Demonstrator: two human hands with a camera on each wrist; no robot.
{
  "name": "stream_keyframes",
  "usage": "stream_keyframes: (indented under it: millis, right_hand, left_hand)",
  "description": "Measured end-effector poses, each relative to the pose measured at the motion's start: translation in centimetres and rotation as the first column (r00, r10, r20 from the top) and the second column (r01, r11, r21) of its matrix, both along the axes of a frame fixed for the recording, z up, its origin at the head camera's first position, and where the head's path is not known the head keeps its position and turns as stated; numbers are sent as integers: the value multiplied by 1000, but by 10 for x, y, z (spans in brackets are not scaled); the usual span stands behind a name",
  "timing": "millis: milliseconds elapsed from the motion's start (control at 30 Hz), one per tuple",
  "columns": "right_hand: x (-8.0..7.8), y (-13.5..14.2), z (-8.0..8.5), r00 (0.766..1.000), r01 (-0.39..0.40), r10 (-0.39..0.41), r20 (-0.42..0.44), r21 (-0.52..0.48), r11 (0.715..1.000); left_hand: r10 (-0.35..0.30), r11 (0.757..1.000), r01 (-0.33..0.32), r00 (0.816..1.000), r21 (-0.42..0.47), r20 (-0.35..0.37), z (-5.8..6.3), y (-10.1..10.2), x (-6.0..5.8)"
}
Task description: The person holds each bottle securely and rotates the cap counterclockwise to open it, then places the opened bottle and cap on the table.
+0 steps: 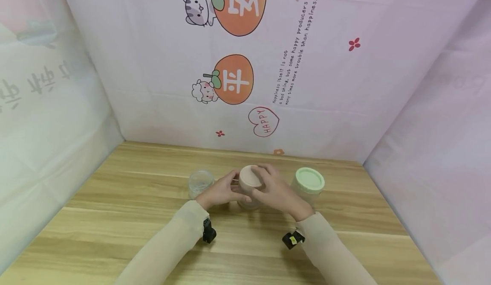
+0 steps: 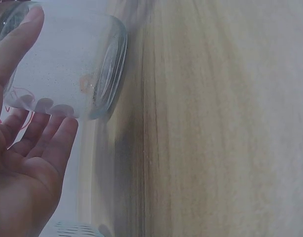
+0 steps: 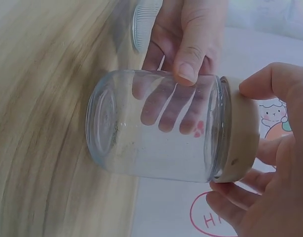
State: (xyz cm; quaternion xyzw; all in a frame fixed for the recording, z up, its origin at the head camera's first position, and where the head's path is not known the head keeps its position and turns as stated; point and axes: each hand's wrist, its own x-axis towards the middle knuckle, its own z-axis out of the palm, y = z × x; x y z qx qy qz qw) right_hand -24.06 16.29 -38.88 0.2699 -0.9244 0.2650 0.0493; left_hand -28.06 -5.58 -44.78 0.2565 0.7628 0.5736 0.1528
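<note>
A clear glass jar (image 3: 156,158) with a beige lid (image 3: 243,133) stands on the wooden table between both hands. My left hand (image 1: 220,192) holds the glass body, its thumb on the near side and its fingers round the far side, seen through the glass in the right wrist view. From above, my right hand (image 1: 277,193) grips the beige lid by its rim, thumb on one side and fingers on the other. The lid sits on the jar's mouth. In the left wrist view the jar's base is at the wood, while the lid is out of that view.
Left of the left hand stands a second clear glass jar (image 1: 201,182) without a lid. A jar with a pale green lid (image 1: 310,180) is just beyond the right hand. Printed white cloth (image 1: 165,118) hangs behind the table (image 1: 126,208) and along both sides.
</note>
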Motion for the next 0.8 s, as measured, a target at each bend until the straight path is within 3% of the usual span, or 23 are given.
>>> stream_keyframes:
  millis: [233, 433, 600, 800]
  right_hand:
    - [-6, 2, -5, 995, -78, 83, 58, -78, 994]
    - [-8, 1, -9, 992, -111, 115, 49, -78, 991]
    - [-7, 0, -10, 994, -96, 99, 40, -81, 992]
    - [-4, -1, -11, 999, -24, 23, -47, -27, 999]
  left_hand:
    - [1, 1000, -1, 1000, -10, 5, 1, -1, 1]
    - [-3, 1000, 3, 1000, -12, -2, 0, -1, 0]
    - [-9, 1000, 9, 1000, -12, -16, -1, -1, -1]
    - [-11, 1000, 11, 1000, -10, -22, 0, -1, 0]
